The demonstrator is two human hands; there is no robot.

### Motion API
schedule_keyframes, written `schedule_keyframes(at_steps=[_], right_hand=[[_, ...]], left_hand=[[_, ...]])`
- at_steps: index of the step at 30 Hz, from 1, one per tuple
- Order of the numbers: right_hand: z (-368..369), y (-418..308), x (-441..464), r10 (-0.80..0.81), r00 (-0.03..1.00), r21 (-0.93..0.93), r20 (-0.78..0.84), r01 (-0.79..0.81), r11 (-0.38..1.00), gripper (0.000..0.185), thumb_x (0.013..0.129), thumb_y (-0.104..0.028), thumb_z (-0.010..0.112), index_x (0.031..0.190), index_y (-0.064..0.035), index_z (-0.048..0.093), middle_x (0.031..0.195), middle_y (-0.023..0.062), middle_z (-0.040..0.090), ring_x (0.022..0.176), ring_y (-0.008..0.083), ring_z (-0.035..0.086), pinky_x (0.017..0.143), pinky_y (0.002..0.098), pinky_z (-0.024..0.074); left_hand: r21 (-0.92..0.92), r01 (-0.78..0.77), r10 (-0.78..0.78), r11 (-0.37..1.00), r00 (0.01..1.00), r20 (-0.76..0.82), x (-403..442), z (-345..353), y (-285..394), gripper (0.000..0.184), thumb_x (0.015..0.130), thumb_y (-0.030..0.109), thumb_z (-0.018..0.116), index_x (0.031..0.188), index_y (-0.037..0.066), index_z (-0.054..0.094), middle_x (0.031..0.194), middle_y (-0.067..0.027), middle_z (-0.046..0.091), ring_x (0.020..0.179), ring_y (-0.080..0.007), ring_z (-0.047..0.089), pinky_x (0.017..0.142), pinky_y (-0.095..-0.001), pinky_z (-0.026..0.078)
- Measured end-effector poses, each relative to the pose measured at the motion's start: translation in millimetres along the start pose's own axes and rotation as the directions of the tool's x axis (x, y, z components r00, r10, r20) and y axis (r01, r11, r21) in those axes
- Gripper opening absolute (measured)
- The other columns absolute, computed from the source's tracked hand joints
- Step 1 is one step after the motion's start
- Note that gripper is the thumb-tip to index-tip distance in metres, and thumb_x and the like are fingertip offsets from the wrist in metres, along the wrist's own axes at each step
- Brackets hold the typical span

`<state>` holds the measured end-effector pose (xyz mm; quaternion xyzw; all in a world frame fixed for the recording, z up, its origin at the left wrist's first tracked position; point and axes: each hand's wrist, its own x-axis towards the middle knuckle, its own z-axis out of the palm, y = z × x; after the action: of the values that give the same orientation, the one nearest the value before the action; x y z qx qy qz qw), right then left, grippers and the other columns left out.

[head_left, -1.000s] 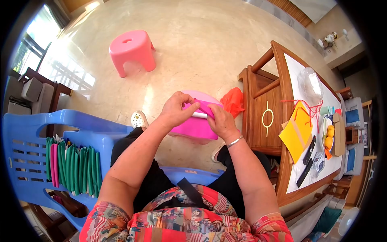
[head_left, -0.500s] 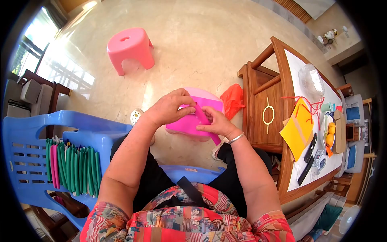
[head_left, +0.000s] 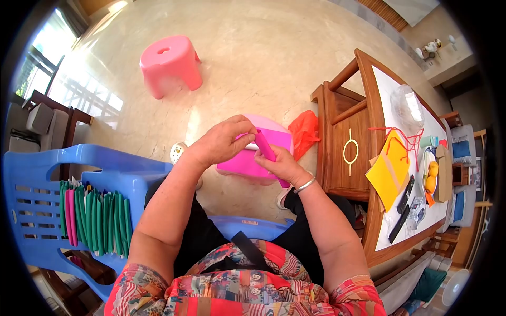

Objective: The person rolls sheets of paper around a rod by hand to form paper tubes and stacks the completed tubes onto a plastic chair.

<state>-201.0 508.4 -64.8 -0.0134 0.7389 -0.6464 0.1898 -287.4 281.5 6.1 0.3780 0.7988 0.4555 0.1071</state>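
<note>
A narrow magenta strip (head_left: 265, 146), folded or rolled from thin sheet, slants between my hands above a pink stool. My left hand (head_left: 226, 140) is closed at its upper end, fingertips bent together; the exact pinch is partly hidden. My right hand (head_left: 283, 166), with a silver bangle at the wrist, grips the strip lower down, its thumb on the near side. The strip's lower end pokes out beneath that hand. Under both hands a flat magenta sheet (head_left: 279, 138) lies on the pink stool (head_left: 247, 171), and a pale patch shows beside the left fingertips.
A blue plastic chair (head_left: 105, 158) at left carries a row of green and magenta folded strips (head_left: 103, 221). A red plastic bag (head_left: 304, 134) lies right of the stool. The wooden table (head_left: 377, 231) holds yellow sheets (head_left: 389, 174), fruit and a knife. Another pink stool (head_left: 171, 63) stands ahead.
The magenta strip now looks narrower and tighter. My right hand has shifted slightly, its fingers wrapping behind the strip. My left hand stays nearly in place at the upper end.
</note>
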Motion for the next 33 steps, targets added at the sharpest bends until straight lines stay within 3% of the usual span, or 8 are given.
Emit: schedule_keyframes(at_steps=[3,5,8,9,12,19,28,33], right_hand=[[-0.7,-2.2,-0.5,-0.01,0.996,-0.006,-0.087,0.01,1.0,0.023,0.097,-0.024,0.074,0.108,-0.0043,0.069,0.095,-0.0023,0.067,0.09,0.0063,0.06,0.081,0.0255,0.0512],[-2.2,-5.9,-0.2,-0.031,0.986,0.037,-0.161,0.038,0.999,0.021,0.098,-0.022,0.073,0.109,-0.0045,0.069,0.096,-0.0025,0.067,0.091,0.0064,0.06,0.082,0.0254,0.0511],[-2.6,-5.5,1.9,-0.096,0.959,0.124,-0.268,0.133,0.983,0.017,0.099,-0.018,0.072,0.109,-0.0046,0.069,0.096,-0.0031,0.067,0.09,0.0063,0.06,0.082,0.0254,0.0513],[-2.7,-6.1,2.8,-0.11,0.948,0.125,-0.298,0.153,0.98,0.016,0.099,-0.017,0.072,0.109,-0.0046,0.069,0.096,-0.0032,0.067,0.09,0.0063,0.06,0.082,0.0254,0.0513],[-5.1,-5.3,3.0,-0.155,0.931,0.091,-0.332,0.195,0.977,0.017,0.099,-0.017,0.071,0.109,-0.0043,0.069,0.096,-0.0028,0.067,0.089,0.0062,0.06,0.081,0.0256,0.0516],[-2.4,0.3,6.2,-0.284,0.903,-0.043,-0.322,0.286,0.957,0.024,0.098,-0.019,0.072,0.116,-0.0035,0.067,0.093,-0.0002,0.07,0.087,0.0073,0.062,0.079,0.0269,0.0528],[-8.0,-15.5,-2.4,-0.353,0.903,-0.38,-0.245,0.246,0.892,0.032,0.096,-0.028,0.073,0.119,-0.0067,0.067,0.101,0.0175,0.072,0.092,0.034,0.072,0.077,0.0393,0.0558],[-5.3,-17.9,-2.0,-0.368,0.899,-0.39,-0.237,0.259,0.884,0.029,0.095,-0.025,0.074,0.117,-0.0072,0.067,0.101,0.0176,0.071,0.093,0.0365,0.071,0.078,0.0405,0.0559]], left_hand=[[0.024,-0.099,0.101,0.995,0.977,-0.187,3.0,4.8,5.9,0.015,0.095,0.007,0.067,0.109,0.003,0.067,0.109,-0.0141,0.065,0.102,-0.0309,0.065,0.089,-0.0387,0.053],[0.064,-0.191,0.2,0.98,0.891,-0.407,5.9,10.1,21.2,0.017,0.092,0.003,0.07,0.109,0.003,0.068,0.108,-0.0152,0.066,0.102,-0.0313,0.065,0.088,-0.039,0.053],[0.206,-0.244,0.317,0.948,0.786,-0.531,6.8,21.3,29.6,0.017,0.087,0.003,0.073,0.104,0.005,0.072,0.103,-0.0143,0.067,0.09,-0.0326,0.067,0.078,-0.04,0.054],[0.159,-0.177,0.232,0.971,0.847,-0.478,1.1,24.4,32.8,0.023,0.084,-0.001,0.076,0.106,0.006,0.074,0.106,-0.0156,0.066,0.099,-0.0295,0.065,0.083,-0.0392,0.053],[0.33,-0.285,0.409,0.9,0.812,-0.415,5.2,27.2,37.2,0.028,0.082,0.0,0.077,0.109,0.008,0.076,0.107,-0.0142,0.066,0.097,-0.0284,0.065,0.081,-0.0384,0.053],[0.39,-0.258,0.415,0.884,0.818,-0.399,7.9,34.3,31.4,0.039,0.083,0.006,0.079,0.121,0.01,0.074,0.111,-0.0143,0.067,0.099,-0.0305,0.064,0.086,-0.0401,0.052],[0.229,-0.313,0.376,0.922,0.867,-0.328,8.1,26.3,25.9,0.029,0.079,0.011,0.083,0.105,0.005,0.072,0.1,-0.0134,0.069,0.094,-0.0319,0.068,0.083,-0.0408,0.053],[0.257,-0.334,0.407,0.907,0.852,-0.33,9.8,20.7,29.7,0.024,0.078,0.013,0.083,0.098,0.007,0.071,0.095,-0.0087,0.07,0.091,-0.0287,0.068,0.083,-0.0413,0.052]])
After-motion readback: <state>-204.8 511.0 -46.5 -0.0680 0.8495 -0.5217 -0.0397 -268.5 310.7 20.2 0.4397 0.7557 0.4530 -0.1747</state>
